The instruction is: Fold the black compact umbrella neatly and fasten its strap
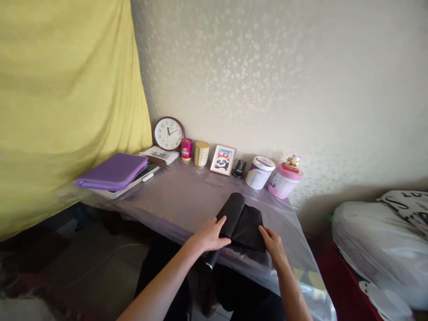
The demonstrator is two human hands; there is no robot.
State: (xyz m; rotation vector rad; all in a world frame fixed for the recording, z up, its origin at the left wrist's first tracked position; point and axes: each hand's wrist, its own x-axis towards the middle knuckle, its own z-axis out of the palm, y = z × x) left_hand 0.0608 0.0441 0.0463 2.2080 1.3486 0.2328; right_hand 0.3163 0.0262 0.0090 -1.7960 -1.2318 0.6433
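My left hand (213, 235), thumb and forefinger spread, held the lower part of the black roll (233, 213), which lay at the near edge of the plastic-covered table (187, 196); my right hand (273, 242) pinched the right edge of its loose flap (249, 228) between thumb and fingers.

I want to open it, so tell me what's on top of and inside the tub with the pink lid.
A small figurine in red, white and gold stands on the lid. What the tub holds cannot be seen: the lid covers it.
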